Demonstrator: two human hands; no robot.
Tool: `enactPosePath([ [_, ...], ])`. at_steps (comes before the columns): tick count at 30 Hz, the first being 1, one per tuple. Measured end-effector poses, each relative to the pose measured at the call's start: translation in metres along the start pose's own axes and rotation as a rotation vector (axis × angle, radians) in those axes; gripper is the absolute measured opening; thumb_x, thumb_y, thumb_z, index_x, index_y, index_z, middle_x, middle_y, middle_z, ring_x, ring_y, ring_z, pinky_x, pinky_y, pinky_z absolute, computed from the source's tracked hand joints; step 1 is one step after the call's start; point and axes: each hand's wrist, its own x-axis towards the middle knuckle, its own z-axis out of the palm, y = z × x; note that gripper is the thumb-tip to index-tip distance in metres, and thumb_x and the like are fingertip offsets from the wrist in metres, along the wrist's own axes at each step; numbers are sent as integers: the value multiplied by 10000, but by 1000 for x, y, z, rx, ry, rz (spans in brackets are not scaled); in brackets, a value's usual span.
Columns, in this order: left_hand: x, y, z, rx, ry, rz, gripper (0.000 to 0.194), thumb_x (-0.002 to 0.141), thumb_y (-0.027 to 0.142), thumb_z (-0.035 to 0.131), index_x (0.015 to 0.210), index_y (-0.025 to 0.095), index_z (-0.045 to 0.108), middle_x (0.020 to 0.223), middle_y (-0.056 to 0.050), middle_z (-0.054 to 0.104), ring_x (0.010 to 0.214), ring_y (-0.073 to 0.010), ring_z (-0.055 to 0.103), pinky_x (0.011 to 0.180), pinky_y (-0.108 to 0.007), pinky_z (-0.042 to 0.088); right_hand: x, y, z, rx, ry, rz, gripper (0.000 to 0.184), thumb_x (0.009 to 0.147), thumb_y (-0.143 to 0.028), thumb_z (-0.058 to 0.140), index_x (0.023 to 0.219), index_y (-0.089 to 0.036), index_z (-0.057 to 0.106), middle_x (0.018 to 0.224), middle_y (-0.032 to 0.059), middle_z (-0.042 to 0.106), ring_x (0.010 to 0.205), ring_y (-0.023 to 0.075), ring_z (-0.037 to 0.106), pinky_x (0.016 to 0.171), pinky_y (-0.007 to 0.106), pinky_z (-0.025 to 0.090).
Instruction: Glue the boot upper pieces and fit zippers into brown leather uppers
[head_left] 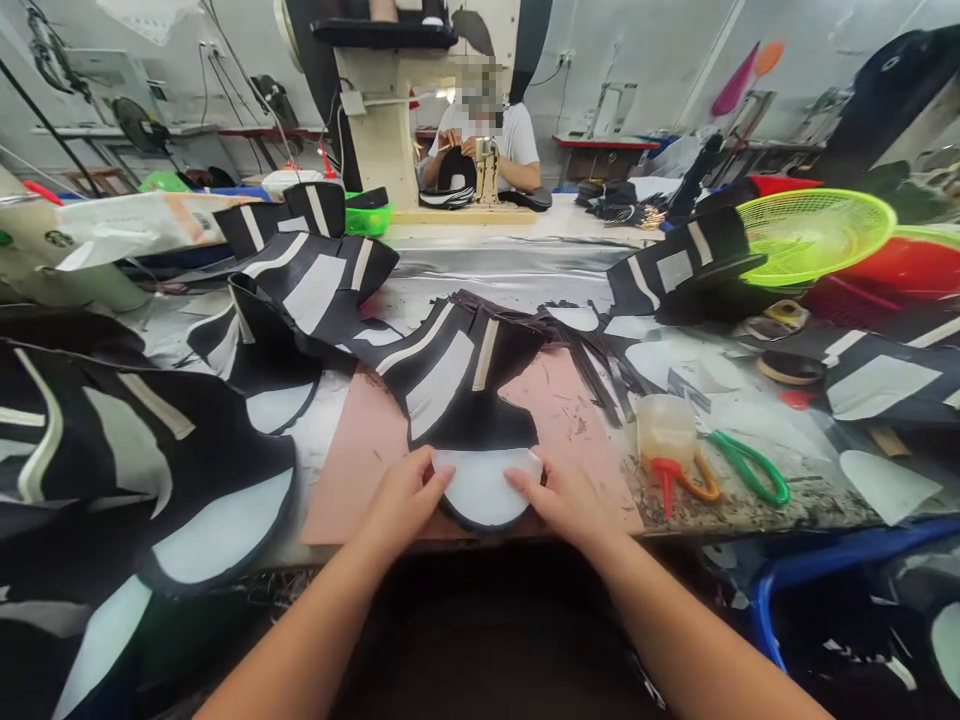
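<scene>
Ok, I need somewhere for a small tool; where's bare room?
The pink board is bare left of the held black piece, and right of it towards the squeeze bottle, bar dark flecks. So is the silvery strip before the sewing machine. Crowded: the far left, with overlapping black pieces, and the right, around the lime mesh basket.

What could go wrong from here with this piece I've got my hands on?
The white patch might end up crooked, since only the left hand and right hand pin its upper corners. Loose black scraps lie close by and could get caught underneath. The glue-like bottle lies with its red nozzle toward the table's near edge, so it may drip.
</scene>
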Motion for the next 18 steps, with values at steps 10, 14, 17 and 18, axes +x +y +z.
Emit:
enactPosePath([
  [10,-1,-1,-1,185,-27,125,150,764,308,495,743,169,548,794,-23,571,759,-167,540,690,-287,436,19,3,-14,-185,-100,-17,271,715,-426,560,600,-200,466,594,-6,535,613,166,509,512,244,321],
  [14,-4,0,2,390,-11,196,124,783,258,511,758,154,573,888,-57,596,808,-180,569,712,-293,463,15,-1,-12,-329,-70,-63,305,731,-416,570,571,-207,416,608,-5,519,592,156,491,519,254,331],
  [17,-11,-1,8,687,174,305,213,799,225,509,975,144,597,1191,-137,529,1008,-276,540,795,-388,456,11,3,-14,-535,123,-142,257,734,-427,593,659,-207,483,746,46,562,659,198,524,564,300,386],
  [18,-14,-2,10,766,221,384,275,808,195,487,1066,164,576,1275,-136,476,1091,-303,497,838,-423,436,10,6,-13,-574,240,-185,227,751,-411,585,717,-197,517,800,77,575,711,223,541,604,328,414],
])
